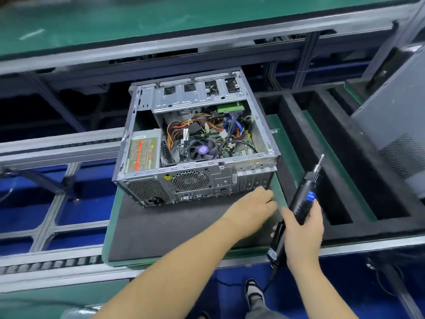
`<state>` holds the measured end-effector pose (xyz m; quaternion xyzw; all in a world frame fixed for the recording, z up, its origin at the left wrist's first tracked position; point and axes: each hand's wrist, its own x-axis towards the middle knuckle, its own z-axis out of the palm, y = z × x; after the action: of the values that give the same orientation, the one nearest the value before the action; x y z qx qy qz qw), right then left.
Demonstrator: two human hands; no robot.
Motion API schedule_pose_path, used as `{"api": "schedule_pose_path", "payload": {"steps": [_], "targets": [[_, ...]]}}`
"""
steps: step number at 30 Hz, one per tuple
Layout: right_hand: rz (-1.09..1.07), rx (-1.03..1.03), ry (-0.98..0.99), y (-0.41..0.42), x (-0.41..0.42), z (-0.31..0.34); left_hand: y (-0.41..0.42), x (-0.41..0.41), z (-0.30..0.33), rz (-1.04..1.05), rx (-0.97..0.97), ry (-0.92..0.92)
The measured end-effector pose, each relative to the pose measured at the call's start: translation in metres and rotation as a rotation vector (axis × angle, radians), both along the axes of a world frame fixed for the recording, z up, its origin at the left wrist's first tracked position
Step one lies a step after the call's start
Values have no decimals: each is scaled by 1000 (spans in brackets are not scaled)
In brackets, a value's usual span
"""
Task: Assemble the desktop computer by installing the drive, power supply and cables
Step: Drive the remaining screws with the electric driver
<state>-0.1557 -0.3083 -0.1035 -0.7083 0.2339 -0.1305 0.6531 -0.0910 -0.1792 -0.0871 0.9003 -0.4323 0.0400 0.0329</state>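
Observation:
An open grey computer case point(195, 143) lies on its side on a dark foam pad point(165, 224), rear panel towards me. Inside it I see the power supply point(142, 150) at the left, a CPU fan point(202, 149), bundled coloured cables point(184, 127) and a green-edged drive point(230, 108) under the drive cage. My left hand point(253, 208) rests at the case's lower right rear corner, fingers curled against the pad's green edge; whether it holds anything is hidden. My right hand point(303, 229) grips a black electric screwdriver point(303, 196), bit pointing up and away, right of the case.
The pad sits on a green pallet point(110, 226) on a conveyor with grey metal rails point(57, 146). Black foam-lined compartments point(322, 157) lie to the right, with a grey case panel point(395, 125) standing at far right. A green bench surface point(138, 19) runs behind. My shoe point(254, 293) shows below.

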Motion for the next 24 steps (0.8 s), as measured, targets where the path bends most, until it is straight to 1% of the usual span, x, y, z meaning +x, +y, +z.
{"api": "schedule_pose_path", "payload": {"steps": [2, 3, 5, 6, 7, 8, 9, 10, 11, 12, 13, 15, 18, 24], "targets": [[94, -82, -69, 23, -3, 2, 43, -15, -9, 236, -229, 240], [164, -101, -76, 35, -5, 0, 64, -23, -11, 404, -385, 309], [330, -101, -69, 59, -12, -3, 101, -39, -13, 783, -764, 443], [407, -136, -88, 70, -16, -6, 119, -44, -14, 961, -961, 523], [483, -205, -103, 81, -21, -6, 135, -47, -15, 1098, -1199, 629], [564, -257, -101, 91, -25, -5, 150, -48, -16, 1177, -1469, 766], [648, -293, -69, 100, -30, -3, 163, -49, -15, 1191, -1747, 918], [729, -316, -28, 108, -33, -3, 175, -50, -15, 1158, -1981, 1044], [803, -342, 12, 114, -35, -4, 186, -51, -14, 1105, -2147, 1133], [861, -365, 49, 120, -37, -6, 194, -52, -13, 1053, -2241, 1196], [907, -389, 79, 125, -39, -7, 200, -53, -13, 1005, -2289, 1241], [971, -402, 114, 134, -40, -8, 207, -56, -12, 944, -2318, 1285], [1029, -438, 123, 141, -42, -7, 213, -58, -11, 903, -2272, 1295], [1045, -475, 116, 149, -45, -6, 222, -62, -14, 898, -2222, 1285]]}}
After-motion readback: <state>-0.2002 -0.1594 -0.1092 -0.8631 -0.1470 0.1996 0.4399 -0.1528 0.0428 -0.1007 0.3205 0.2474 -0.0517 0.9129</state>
